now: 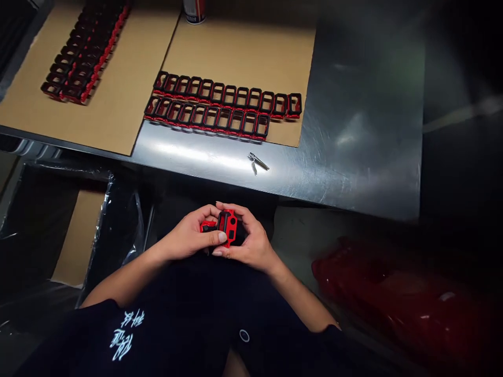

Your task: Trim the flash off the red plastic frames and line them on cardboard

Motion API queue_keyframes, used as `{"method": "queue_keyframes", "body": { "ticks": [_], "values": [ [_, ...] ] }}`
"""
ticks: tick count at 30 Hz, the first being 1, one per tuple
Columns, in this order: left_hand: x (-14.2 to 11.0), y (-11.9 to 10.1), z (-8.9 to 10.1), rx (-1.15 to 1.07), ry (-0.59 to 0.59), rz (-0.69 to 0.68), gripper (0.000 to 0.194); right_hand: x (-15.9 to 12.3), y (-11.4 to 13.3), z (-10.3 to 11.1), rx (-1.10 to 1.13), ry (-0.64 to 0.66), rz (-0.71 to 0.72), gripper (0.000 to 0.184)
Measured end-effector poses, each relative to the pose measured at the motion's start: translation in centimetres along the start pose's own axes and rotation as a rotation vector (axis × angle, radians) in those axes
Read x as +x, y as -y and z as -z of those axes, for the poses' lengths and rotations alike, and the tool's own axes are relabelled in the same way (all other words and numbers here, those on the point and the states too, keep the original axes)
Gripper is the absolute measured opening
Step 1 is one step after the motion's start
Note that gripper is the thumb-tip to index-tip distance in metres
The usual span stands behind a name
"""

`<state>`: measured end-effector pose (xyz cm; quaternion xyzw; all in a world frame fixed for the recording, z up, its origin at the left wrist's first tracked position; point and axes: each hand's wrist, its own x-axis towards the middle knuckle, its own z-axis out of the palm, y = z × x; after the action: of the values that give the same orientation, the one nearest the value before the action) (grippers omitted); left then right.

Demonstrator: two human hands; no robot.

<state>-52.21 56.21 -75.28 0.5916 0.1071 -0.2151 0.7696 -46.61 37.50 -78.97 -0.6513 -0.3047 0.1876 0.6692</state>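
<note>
Close to my body, below the table's front edge, both hands hold a red and black plastic frame (231, 229) with round and square holes in its red side. My left hand (197, 233) is closed on it, its thumb pressed over the lower part. Around the other side curl the fingers of my right hand (248, 238). A second red and black piece (208, 226) shows by my left fingers; whether it is joined to the frame I cannot tell. On the metal table, beyond my hands, lies an unfolded nail clipper (258, 162).
Two rows of similar frames (211, 116) stand on a cardboard sheet (243, 52). More frames (78, 68) fill the left sheet. A can (194, 10) stands at the back of the metal table (365, 131). A plastic-lined box (106, 199) is at left, a red plastic bag (385, 298) at right.
</note>
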Motion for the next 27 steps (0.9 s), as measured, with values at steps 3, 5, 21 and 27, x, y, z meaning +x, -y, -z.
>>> {"method": "queue_keyframes", "body": {
  "ticks": [3,5,21,27],
  "values": [
    [0.3,-0.5,1.5,-0.001,0.016,-0.021,0.044,0.8,-0.1,-1.2,-0.007,-0.051,0.016,0.081],
    [0.4,-0.7,2.7,-0.017,0.042,-0.035,0.044,1.6,0.1,-1.9,-0.068,-0.078,0.063,0.076],
    [1.1,-1.0,7.8,0.060,0.074,-0.082,0.055,5.2,2.1,-2.5,-0.358,-0.085,0.090,0.064],
    [1.5,-1.5,7.4,0.368,0.033,-0.227,0.052,3.2,1.9,-1.5,0.277,-0.120,-0.364,0.031]
  ]
}}
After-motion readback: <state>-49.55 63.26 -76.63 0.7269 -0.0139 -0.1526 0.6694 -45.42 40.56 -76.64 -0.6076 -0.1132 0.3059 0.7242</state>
